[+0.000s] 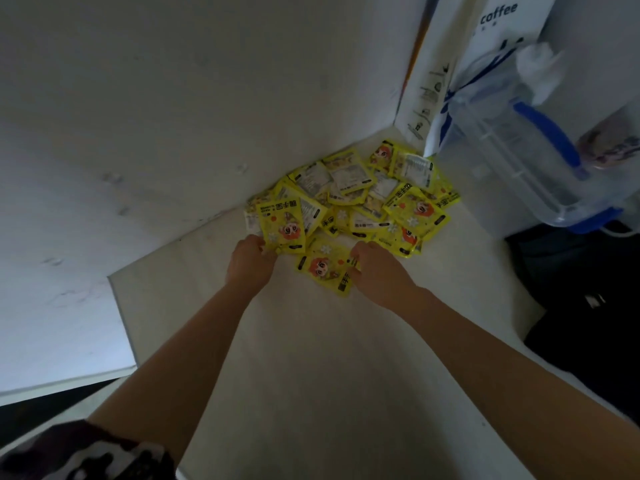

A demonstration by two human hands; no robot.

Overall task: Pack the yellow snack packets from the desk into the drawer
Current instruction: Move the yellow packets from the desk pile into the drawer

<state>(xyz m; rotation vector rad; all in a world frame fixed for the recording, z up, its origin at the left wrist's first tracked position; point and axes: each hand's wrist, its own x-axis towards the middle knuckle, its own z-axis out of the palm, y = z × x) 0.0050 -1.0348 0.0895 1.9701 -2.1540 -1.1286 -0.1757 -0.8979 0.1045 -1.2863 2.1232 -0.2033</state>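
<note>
A heap of several yellow snack packets (360, 195) lies in the far corner of the white desk (311, 358), against the wall. My left hand (251, 259) pinches the lower edge of one packet (282, 221) at the heap's left side. My right hand (375, 270) grips the right edge of another packet (325, 266) lying at the front of the heap. Both arms reach forward over the desk. No drawer is in view.
A clear plastic container with blue handle (526, 150) stands to the right of the heap, with a white paper bag marked "coffee" (485, 36) behind it. A dark object (581, 306) lies at the desk's right edge. The desk's left edge (121, 313) drops off beside the wall.
</note>
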